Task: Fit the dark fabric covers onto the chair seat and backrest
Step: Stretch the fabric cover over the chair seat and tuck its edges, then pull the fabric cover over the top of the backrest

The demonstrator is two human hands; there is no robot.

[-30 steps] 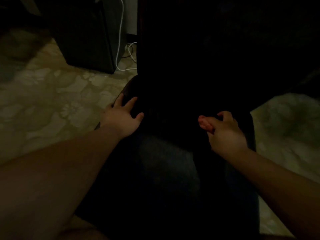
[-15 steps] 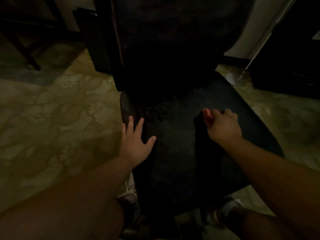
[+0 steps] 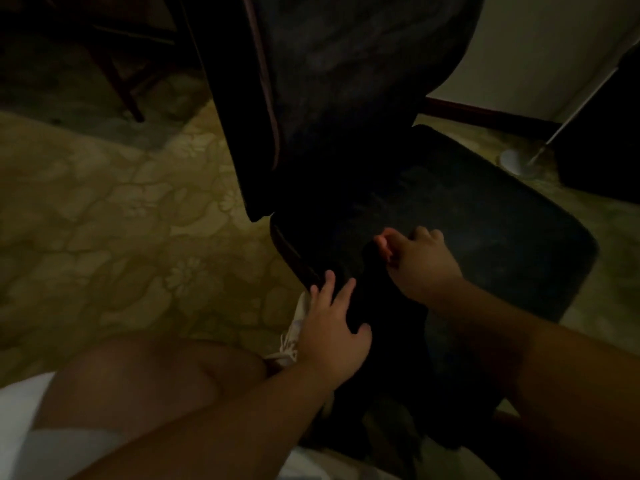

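Seat (image 3: 485, 216) lies under both my hands in the head view, dark cover (image 3: 388, 327) draped over its near edge. Left hand (image 3: 332, 327) rests flat on the cover, fingers spread. Right hand (image 3: 419, 261) pinches a cover fold beside it. Backrest (image 3: 346, 81) stands beyond the left hand, already dark-clad.

Dark fabric cover (image 3: 485, 237) lies spread over the chair seat (image 3: 291, 251)

No text, label, brand, number or sign is showing legibly anywhere in this dim view; nothing readable is appearing on any surface
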